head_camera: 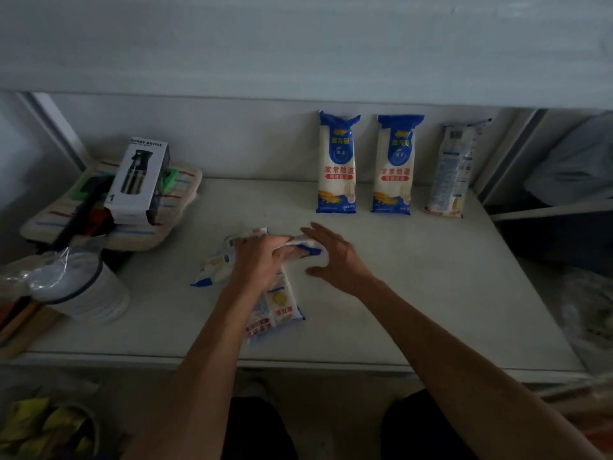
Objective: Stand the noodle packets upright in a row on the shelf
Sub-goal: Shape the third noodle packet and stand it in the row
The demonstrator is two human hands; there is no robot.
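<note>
Three noodle packets stand upright against the back wall of the white shelf [431,277]: two blue and white ones [336,164] [394,167] and a paler one turned backwards [452,171] at the right. Several more packets lie flat in a loose pile [282,307] at the shelf's middle. My left hand [262,260] rests on top of that pile, its fingers closed around the end of one lying packet [306,246]. My right hand [335,257] hovers just right of the pile, fingers spread, its fingertips touching the same packet's end.
At the left lie a folded striped cloth [185,190] with a white spray bottle box [137,180] and dark tools on it. A white lidded canister [83,290] stands at the front left. A shelf post [510,154] rises at the right. Yellow packets [39,429] sit below.
</note>
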